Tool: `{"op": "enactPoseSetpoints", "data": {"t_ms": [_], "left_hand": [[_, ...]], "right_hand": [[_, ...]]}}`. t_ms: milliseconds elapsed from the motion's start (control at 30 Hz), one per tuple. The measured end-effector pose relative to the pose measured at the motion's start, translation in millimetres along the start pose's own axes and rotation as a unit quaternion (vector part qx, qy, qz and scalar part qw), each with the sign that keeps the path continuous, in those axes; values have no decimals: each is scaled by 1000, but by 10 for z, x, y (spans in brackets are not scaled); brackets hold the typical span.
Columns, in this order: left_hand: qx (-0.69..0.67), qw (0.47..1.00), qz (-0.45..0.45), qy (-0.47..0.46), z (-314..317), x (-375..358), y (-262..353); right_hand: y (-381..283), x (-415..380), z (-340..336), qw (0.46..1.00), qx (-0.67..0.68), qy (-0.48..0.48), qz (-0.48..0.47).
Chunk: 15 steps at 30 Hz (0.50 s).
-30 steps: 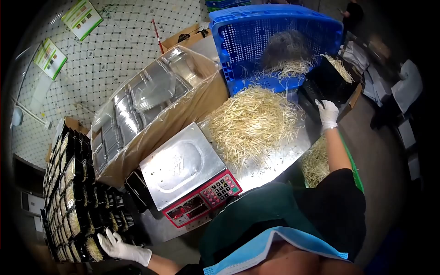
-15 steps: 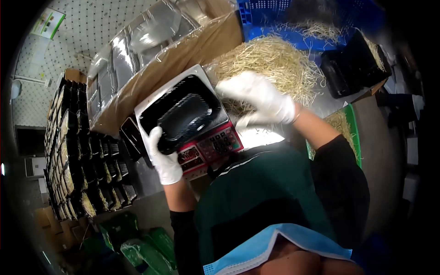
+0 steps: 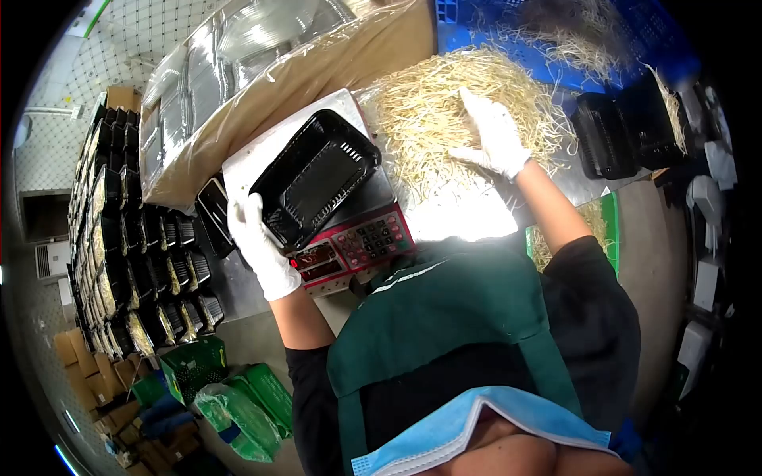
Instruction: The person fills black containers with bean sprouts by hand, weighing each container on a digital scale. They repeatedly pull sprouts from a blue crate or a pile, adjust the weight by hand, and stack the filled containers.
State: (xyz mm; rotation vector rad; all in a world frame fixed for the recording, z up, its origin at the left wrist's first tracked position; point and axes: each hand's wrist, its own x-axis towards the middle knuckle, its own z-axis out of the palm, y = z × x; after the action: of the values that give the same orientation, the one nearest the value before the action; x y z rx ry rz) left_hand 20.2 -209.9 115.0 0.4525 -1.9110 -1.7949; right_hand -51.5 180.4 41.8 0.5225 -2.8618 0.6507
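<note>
A black plastic tray [image 3: 321, 178] sits tilted over the white plate of a red scale [image 3: 373, 242], and nothing lies inside it. My left hand [image 3: 260, 242], in a white glove, grips the tray's lower left edge with fingers and thumb. On the pile of pale bean sprouts [image 3: 429, 103] rests my right hand [image 3: 494, 136], also gloved, fingers and thumb spread apart, with nothing visibly held.
Behind the scale is a plastic-lined carton [image 3: 317, 75] of clear lids. Stacks of filled trays [image 3: 119, 238] stand at the left. A blue crate [image 3: 508, 36] is at the back, black trays [image 3: 607, 131] at the right, and a green crate [image 3: 609, 230] below them.
My right hand has moved up and right onto the sprouts. The tray has turned and tilted on the scale, and my left hand has shifted slightly left and up with it.
</note>
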Motion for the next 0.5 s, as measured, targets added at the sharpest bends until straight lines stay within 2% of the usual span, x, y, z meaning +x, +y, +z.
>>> {"op": "enactPoseSetpoints", "data": {"t_ms": [33, 100, 133, 167, 233, 267, 300, 333, 367, 400, 433, 467, 500], "left_hand": [[28, 998, 14, 63, 71, -99, 142], [72, 986, 45, 144, 137, -290, 362], [86, 980, 93, 152, 94, -324, 341], [18, 980, 141, 140, 92, -405, 329], [2, 982, 176, 63, 288, -577, 520], [9, 973, 231, 23, 403, -632, 514], [61, 981, 178, -47, 539, -801, 584], [189, 921, 321, -115, 714, -815, 438], [183, 895, 289, -286, 889, -900, 552], [126, 908, 222, -333, 1112, -1042, 395], [112, 895, 236, -362, 1286, -1075, 170], [153, 889, 238, -360, 1425, -1110, -32], [215, 866, 273, -359, 1584, -1078, -75]], "right_hand": [[20, -40, 24, 1000, -3, 5, 4], [-10, -182, 98, 974, -72, -207, -60], [-20, -284, 53, 979, -104, -122, -129], [44, -231, -6, 979, -106, -120, -125], [177, 41, -260, 992, -9, -24, -127], [278, 236, -395, 994, 0, 18, -109], [385, 443, -523, 996, -62, -7, -62], [411, 633, -619, 986, -158, -52, -7], [509, 846, -605, 970, -202, -127, 39], [688, 993, -543, 975, -174, -126, 56], [850, 1106, -469, 979, -145, -126, 73], [929, 1205, -450, 972, -91, -160, 142], [1129, 1242, -381, 967, 52, -202, 146]]}}
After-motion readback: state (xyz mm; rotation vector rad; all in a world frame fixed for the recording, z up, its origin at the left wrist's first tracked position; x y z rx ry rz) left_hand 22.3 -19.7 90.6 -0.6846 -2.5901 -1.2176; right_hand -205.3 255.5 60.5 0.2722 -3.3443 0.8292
